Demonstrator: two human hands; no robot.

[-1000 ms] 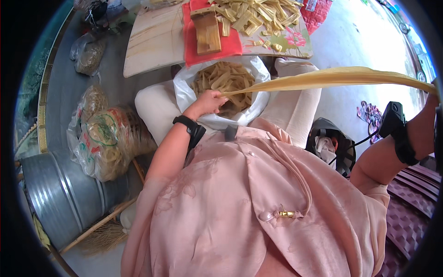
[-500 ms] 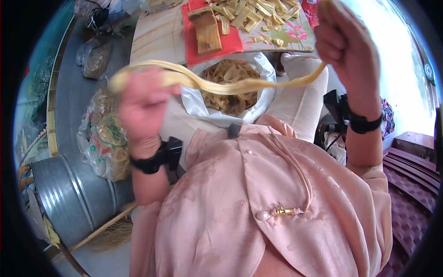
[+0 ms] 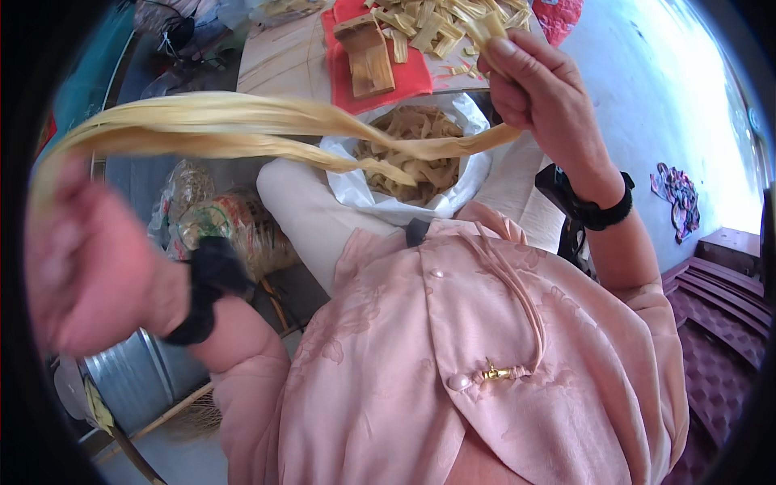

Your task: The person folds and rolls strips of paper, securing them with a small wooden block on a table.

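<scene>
A long pale-yellow fibrous strip [image 3: 226,115] stretches across in front of me, doubled back at the far left, with a loose end hanging over the bag. My right hand [image 3: 541,89] grips it at the upper right, fingers closed, a short folded end sticking up above the thumb. At the far left, where the strip bends round, is my left hand [image 3: 97,250]; motion smears its fingers, so its hold cannot be made out. Below the strip, between my knees, a white plastic bag [image 3: 347,184] holds brownish curled shavings [image 3: 408,133].
A grooved wooden block [image 3: 368,61] rests on a red cloth [image 3: 416,73] on the table [image 3: 279,61], beside a heap of flat yellow pieces [image 3: 432,24]. At left are filled plastic bags [image 3: 234,226] and a metal drum [image 3: 141,376]. Dark red furniture [image 3: 711,347] stands at right.
My left hand has swung far out to the left, drawing the strip longer and into a doubled loop. My right hand has come down and inward, still gripping the strip.
</scene>
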